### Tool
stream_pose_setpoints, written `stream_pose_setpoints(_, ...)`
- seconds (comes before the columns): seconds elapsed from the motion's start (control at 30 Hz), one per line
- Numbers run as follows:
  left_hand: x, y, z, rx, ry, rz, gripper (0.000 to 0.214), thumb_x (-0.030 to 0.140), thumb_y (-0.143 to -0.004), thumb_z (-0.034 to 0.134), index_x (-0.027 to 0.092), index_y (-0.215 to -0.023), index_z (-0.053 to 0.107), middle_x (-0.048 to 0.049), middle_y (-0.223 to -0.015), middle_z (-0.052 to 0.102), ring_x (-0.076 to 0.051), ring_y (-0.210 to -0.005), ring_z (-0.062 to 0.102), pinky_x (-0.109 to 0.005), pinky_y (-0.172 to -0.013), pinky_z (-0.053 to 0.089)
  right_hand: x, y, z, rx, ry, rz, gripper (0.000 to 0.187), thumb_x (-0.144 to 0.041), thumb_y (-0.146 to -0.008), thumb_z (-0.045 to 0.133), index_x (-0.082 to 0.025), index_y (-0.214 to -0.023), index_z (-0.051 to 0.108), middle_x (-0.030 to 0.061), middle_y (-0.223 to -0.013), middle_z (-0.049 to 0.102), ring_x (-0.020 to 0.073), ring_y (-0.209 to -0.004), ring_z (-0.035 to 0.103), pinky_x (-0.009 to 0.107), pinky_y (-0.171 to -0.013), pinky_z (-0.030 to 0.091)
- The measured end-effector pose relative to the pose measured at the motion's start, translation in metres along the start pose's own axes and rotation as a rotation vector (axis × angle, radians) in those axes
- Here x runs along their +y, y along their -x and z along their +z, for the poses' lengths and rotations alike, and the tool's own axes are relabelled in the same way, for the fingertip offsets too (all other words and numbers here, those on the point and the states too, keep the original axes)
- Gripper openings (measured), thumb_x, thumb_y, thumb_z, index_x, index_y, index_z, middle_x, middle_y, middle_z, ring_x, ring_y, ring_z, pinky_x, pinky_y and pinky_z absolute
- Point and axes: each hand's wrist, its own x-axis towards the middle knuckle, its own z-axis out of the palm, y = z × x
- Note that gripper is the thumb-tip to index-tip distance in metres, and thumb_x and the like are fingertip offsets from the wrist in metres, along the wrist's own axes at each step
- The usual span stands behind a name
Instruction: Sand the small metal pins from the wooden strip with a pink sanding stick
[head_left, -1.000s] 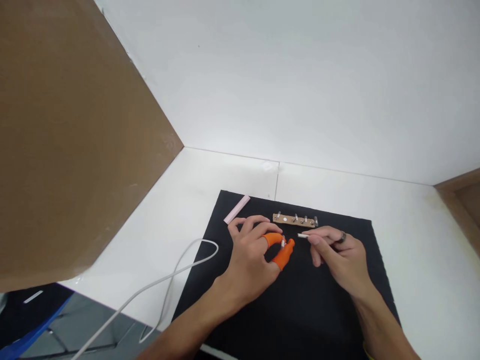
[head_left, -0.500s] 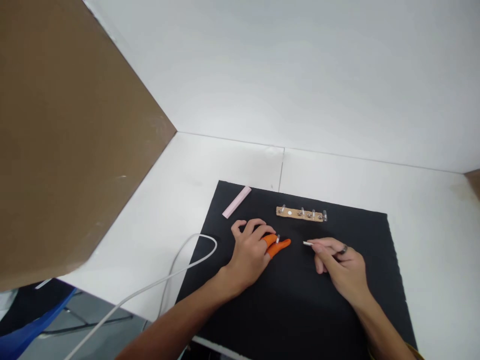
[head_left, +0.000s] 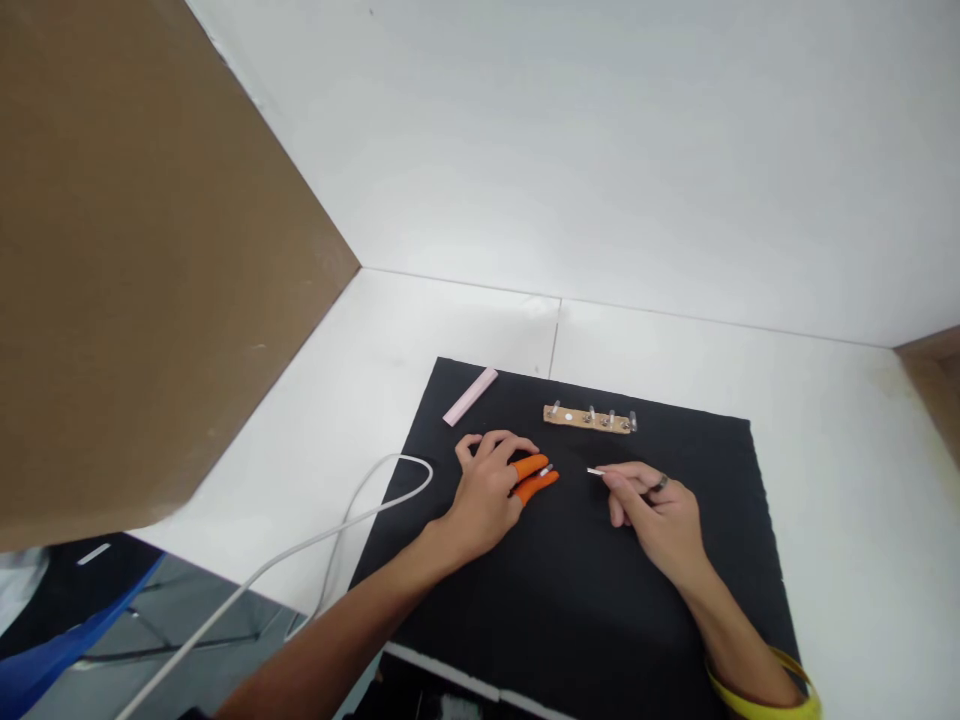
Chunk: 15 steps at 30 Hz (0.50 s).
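Orange finger covers sit on the thumb and index finger of my left hand (head_left: 491,490), which rests low over the black mat (head_left: 600,600). Between those two covered fingertips is a small clear-and-white tube-like piece (head_left: 546,470), tilted. My right hand (head_left: 660,510), with a dark ring on one finger, pinches a thin white stick (head_left: 594,471) whose tip points left toward the other hand. Beyond both hands lies a tan strip (head_left: 577,418) bearing several small upright clear pieces, metal bits and a white dot.
A pale pink bar (head_left: 470,396) lies at the mat's far left. A white cable (head_left: 337,530) loops across the white table (head_left: 300,450) onto the mat's left edge. A brown panel (head_left: 150,250) stands at left, and a white wall (head_left: 562,150) rises behind.
The small piece at my left fingertips has gone from upright to more tilted. My right hand still pinches the white stick. The whole view has shifted slightly.
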Motion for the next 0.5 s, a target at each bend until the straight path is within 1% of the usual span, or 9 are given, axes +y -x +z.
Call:
stream_pose_setpoints(0.07, 0.0, -0.002, 0.001, -0.002, 0.005, -0.019, 0.01, 0.031, -0.104, 0.074, 0.027, -0.107, 0.083, -0.0064, -0.124, 0.08, -0.027, -0.117, 0.065, -0.054, -0.103, 0.033, 0.004, -0.001, -0.001, -0.004, 0.003, 0.022, 0.034, -0.05, -0.107, 0.065, -0.016, -0.106, 0.07, -0.0026, -0.084, 0.068, 0.0092, -0.062, 0.061, 0.025, -0.061, 0.056)
stream_pose_setpoints(0.13, 0.001, -0.002, 0.001, -0.012, 0.011, -0.025, 0.01, 0.03, -0.103, 0.075, 0.028, -0.106, 0.084, -0.0065, -0.124, 0.08, -0.027, -0.118, 0.064, -0.055, -0.105, 0.034, 0.005, -0.002, -0.001, -0.005, 0.006, 0.04, 0.033, -0.049, -0.107, 0.066, -0.017, -0.11, 0.069, -0.0001, -0.092, 0.07, 0.0111, -0.07, 0.065, 0.027, -0.065, 0.059)
stream_pose_setpoints(0.23, 0.002, -0.002, 0.001, -0.018, 0.025, -0.028, 0.013, 0.024, -0.102, 0.075, 0.028, -0.11, 0.085, -0.0071, -0.125, 0.079, -0.028, -0.12, 0.063, -0.057, -0.107, 0.034, 0.006, -0.003, 0.0, -0.011, 0.016, 0.058, 0.033, -0.048, -0.106, 0.067, -0.017, -0.116, 0.069, 0.0031, -0.104, 0.073, 0.0148, -0.082, 0.07, 0.032, -0.074, 0.063)
stream_pose_setpoints(0.33, 0.002, -0.002, 0.001, -0.009, 0.044, -0.038, 0.015, 0.016, -0.099, 0.076, 0.027, -0.105, 0.086, -0.0071, -0.125, 0.079, -0.028, -0.121, 0.063, -0.057, -0.106, 0.034, 0.005, -0.003, 0.002, -0.013, 0.028, 0.051, 0.033, -0.047, -0.106, 0.067, -0.017, -0.119, 0.069, 0.0049, -0.112, 0.073, 0.017, -0.09, 0.072, 0.035, -0.079, 0.064)
stream_pose_setpoints(0.43, 0.004, -0.003, -0.001, 0.008, 0.069, -0.055, 0.016, 0.012, -0.097, 0.078, 0.026, -0.101, 0.086, -0.0062, -0.122, 0.081, -0.027, -0.119, 0.065, -0.056, -0.106, 0.034, 0.002, -0.005, 0.001, 0.004, 0.039, 0.003, 0.032, -0.046, -0.106, 0.068, -0.017, -0.118, 0.069, 0.0044, -0.109, 0.073, 0.016, -0.087, 0.072, 0.033, -0.076, 0.064)
stream_pose_setpoints(0.5, 0.008, -0.005, -0.005, 0.024, 0.094, -0.064, 0.014, 0.012, -0.094, 0.08, 0.024, -0.096, 0.085, -0.0047, -0.116, 0.083, -0.027, -0.116, 0.068, -0.054, -0.106, 0.034, -0.007, -0.007, -0.002, 0.032, 0.051, -0.06, 0.032, -0.047, -0.106, 0.067, -0.016, -0.112, 0.07, 0.0014, -0.098, 0.072, 0.0124, -0.075, 0.068, 0.029, -0.068, 0.061)
